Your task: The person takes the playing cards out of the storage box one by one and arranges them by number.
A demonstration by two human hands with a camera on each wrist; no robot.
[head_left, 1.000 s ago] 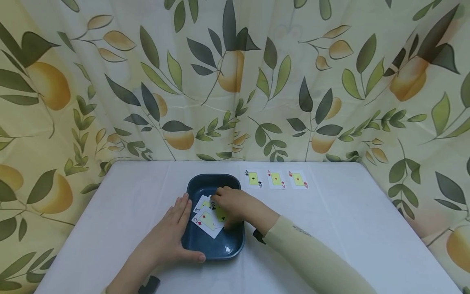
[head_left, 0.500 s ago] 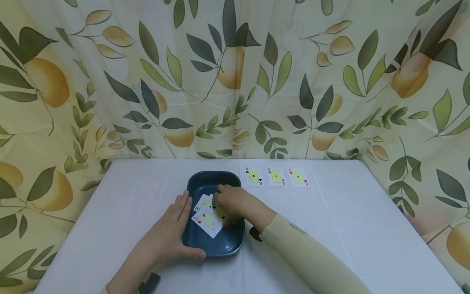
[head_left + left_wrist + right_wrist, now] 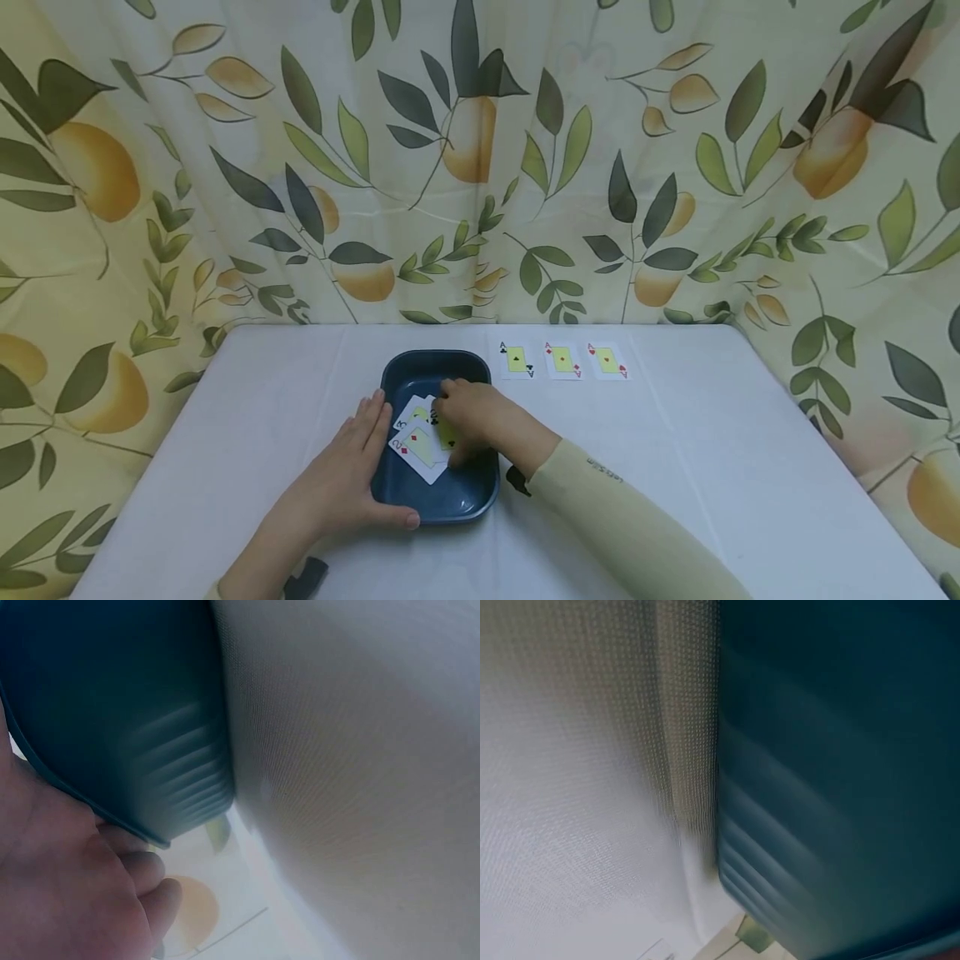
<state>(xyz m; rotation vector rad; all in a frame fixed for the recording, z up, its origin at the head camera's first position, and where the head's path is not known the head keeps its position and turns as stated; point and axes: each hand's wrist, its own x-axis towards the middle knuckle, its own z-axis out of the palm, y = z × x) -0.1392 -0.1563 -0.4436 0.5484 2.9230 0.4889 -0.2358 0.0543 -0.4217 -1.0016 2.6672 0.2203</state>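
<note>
A dark blue rectangular dish (image 3: 441, 503) stands on the table, with several playing cards in it. My left hand (image 3: 337, 471) rests along its left side, fingers straight at the rim and thumb stretched to the near edge; the left wrist view shows this hand (image 3: 67, 877) against the dish's outer wall (image 3: 127, 705). Inside the dish, my right hand (image 3: 483, 417) has its fingers curled and pinches the two of clubs (image 3: 444, 433), covering part of it. Beside that card lie a two of diamonds (image 3: 417, 452) and, partly covered, a three (image 3: 408, 412).
Right of the dish, an ace of clubs (image 3: 516, 360), an ace of diamonds (image 3: 562, 361) and an ace of hearts (image 3: 608, 361) lie face up in a row. Behind the white-covered table (image 3: 637, 467) hangs a fruit-patterned curtain (image 3: 480, 233).
My right hand's fingers have drawn in a little on the two of clubs, with the thumb moving slightly left. My left hand has stayed in place on the dish.
</note>
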